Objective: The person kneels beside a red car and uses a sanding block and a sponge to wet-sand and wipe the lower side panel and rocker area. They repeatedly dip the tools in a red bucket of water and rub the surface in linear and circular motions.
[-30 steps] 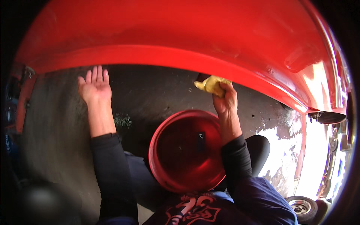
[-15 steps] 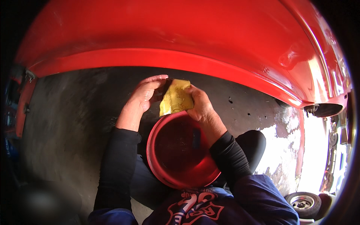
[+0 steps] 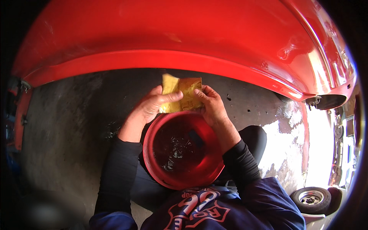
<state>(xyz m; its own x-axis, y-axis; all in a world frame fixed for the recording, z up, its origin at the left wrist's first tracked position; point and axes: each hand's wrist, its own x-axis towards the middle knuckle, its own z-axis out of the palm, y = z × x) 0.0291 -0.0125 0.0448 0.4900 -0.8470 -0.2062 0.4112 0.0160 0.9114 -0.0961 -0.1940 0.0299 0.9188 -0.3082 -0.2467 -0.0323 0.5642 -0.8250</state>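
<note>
Beyond the red bucket (image 3: 209, 165) stretches a red vehicle panel (image 3: 165, 30); well to the bucket's right lies a wheel (image 3: 311, 198). Near the bucket's far rim, the left grip (image 3: 151, 105) and right grip (image 3: 214, 107) both pinch a creased yellow sheet (image 3: 189, 86), its faint marks illegible. Pale lettering covers the dark shirt (image 3: 234, 214) on the bucket's near side.

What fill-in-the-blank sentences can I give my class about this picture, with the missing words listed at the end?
1. The left hand and the right hand hold a sheet coloured ____.
2. The round container below the sheet in the picture is coloured ____.
3. The wheel lies toward the picture's lower ____ corner.
4. The long sleeves reaching to the wrists are coloured ____.

Missing words: yellow; red; right; black.
</note>
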